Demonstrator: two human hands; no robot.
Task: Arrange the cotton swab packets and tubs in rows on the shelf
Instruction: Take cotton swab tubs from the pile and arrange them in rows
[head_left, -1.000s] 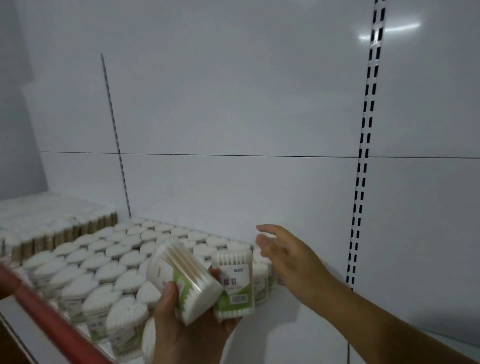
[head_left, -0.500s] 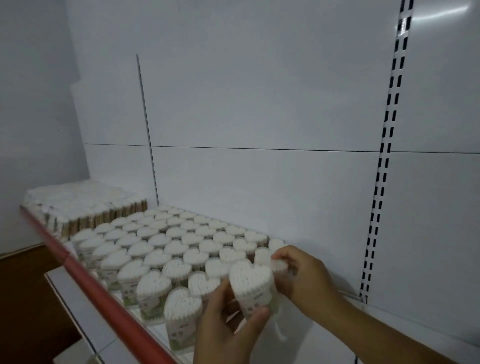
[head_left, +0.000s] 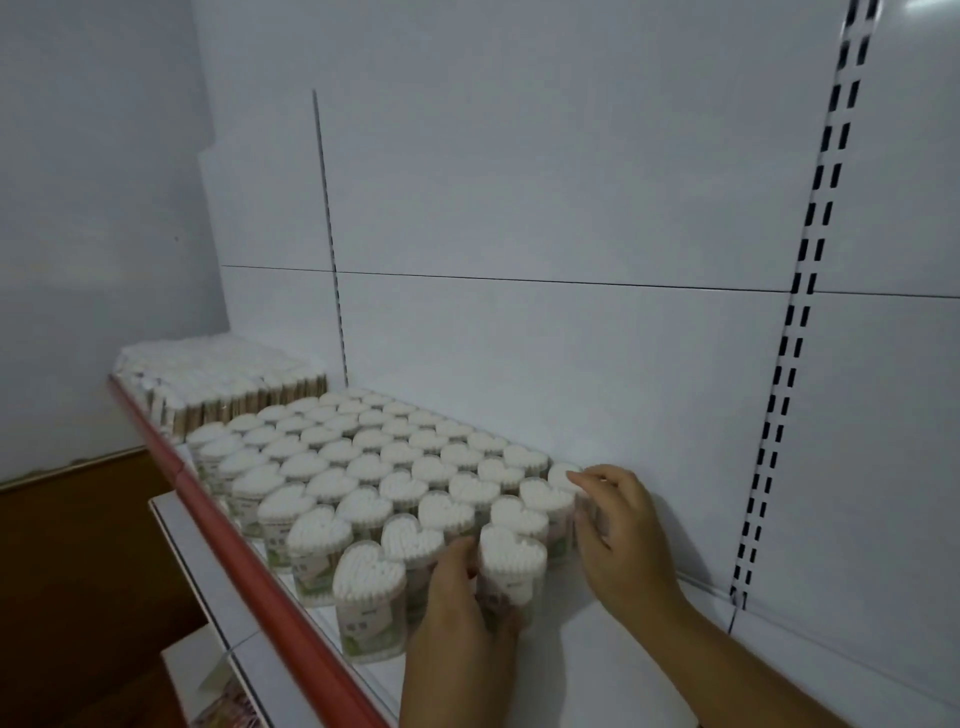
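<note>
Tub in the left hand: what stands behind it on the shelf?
Behind the tub, which the left hand grips, other tubs stand in line. The right hand holds the rear tub and covers its side.

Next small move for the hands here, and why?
Probably ease the tub left until it sits flush against its neighbour, then let go. The left hand grips it at the open right end of the block, thumb between the two tubs. The right hand holds the back tub, and bare shelf lies to the right.
</note>
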